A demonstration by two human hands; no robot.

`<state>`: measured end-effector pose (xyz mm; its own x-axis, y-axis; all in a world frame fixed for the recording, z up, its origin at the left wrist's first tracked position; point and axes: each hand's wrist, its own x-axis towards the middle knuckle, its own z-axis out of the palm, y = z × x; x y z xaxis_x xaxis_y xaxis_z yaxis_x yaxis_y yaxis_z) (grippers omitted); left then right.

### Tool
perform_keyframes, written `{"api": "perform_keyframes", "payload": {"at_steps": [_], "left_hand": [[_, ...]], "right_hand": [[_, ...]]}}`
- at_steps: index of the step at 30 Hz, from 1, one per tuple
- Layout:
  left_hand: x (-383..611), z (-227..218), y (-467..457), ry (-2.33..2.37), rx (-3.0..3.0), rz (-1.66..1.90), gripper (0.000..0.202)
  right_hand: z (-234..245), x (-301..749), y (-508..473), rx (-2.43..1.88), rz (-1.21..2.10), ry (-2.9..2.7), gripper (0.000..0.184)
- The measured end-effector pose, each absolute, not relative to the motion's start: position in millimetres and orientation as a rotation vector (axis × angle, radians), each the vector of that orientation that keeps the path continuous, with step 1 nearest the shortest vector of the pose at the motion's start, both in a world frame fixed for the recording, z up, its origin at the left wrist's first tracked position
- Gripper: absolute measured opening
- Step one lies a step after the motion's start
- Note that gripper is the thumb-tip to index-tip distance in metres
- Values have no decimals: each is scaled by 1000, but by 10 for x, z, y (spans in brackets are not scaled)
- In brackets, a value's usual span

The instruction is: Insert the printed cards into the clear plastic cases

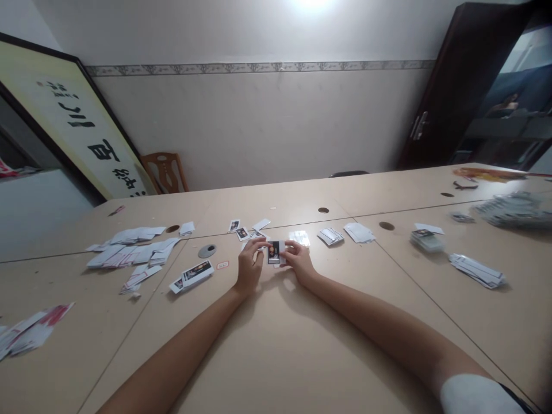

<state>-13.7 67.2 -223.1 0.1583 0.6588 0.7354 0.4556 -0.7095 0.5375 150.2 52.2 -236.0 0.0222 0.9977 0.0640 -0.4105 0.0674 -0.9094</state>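
Note:
Both my arms reach forward over a tan table (276, 345). My left hand (249, 265) and my right hand (298, 260) meet near the table's middle, fingers pinched on a small card (274, 252) with a dark picture on its face. The card is held between the two hands, just above the tabletop. A few similar picture cards (241, 231) lie just beyond my hands.
Piles of white cards (133, 247) spread at the left, more stacks (476, 269) at the right and smaller stacks (331, 236) behind my hands. A grey disc (207, 250) lies left of my hands. A framed calligraphy panel (77, 126) leans at the left; a dark door (457, 86) stands right.

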Motion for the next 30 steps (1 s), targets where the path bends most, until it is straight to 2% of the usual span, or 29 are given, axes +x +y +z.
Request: {"api": "perform_keyframes", "payload": {"at_steps": [4, 18, 30], "left_hand": [[-124, -2228, 665, 1122, 2247, 1596, 9], [-137, -2313, 728, 1161, 2303, 1473, 34], [-126, -2301, 705, 1137, 2285, 1417, 38]], "right_hand": [[-2350, 1505, 505, -845, 1330, -890, 35], [-2374, 1515, 517, -819, 1337, -860, 37], [-2394, 1510, 525, -801, 1354, -882, 37]]}}
